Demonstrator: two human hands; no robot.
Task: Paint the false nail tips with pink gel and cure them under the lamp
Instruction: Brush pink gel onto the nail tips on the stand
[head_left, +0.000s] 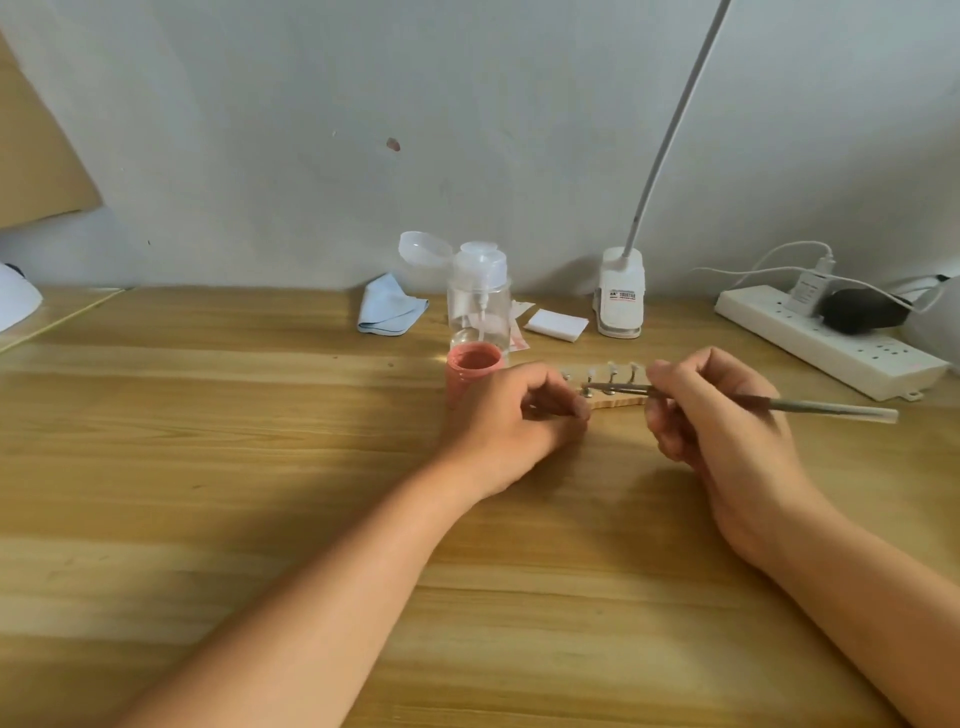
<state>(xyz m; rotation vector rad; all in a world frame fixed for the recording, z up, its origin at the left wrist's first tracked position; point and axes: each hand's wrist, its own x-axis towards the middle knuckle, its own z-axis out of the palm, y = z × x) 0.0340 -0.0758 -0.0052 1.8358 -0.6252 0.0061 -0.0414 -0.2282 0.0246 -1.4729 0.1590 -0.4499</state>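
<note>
Bench (260, 467): light wood-grain surface set against a pale wall; both bare forearms are extended over it.
Left hand (511, 415): fingers are curled inward with knuckles up, rested on the bench at the left end of the nail stand; whether anything is pinched between the fingers cannot be told.
Right hand (727, 415): closed around a thin brush, held like a pen between thumb and fingertips.
Brush (810, 406): a slim grey handle is seen running out to the right past the hand, with the metal end pointed left over the stand.
Nail stand (618, 401): a narrow wooden strip lying between the 2 hands, with 4 small pegs seen standing up from it.
Nail tips (612, 368): pale, carried on the peg tops; too small and blurred for any colour on them to be judged.
Pink gel pot (474, 371): uncapped, stood just behind the left hand, in front of a clear pump bottle (480, 301).
Lamp (621, 293): a white clip base stood at the wall, with a thin white neck rising up and to the right.
Other items: a blue cloth (389, 312), white pads (556, 325) and a white power strip (831, 343) are laid along the back of the bench.
</note>
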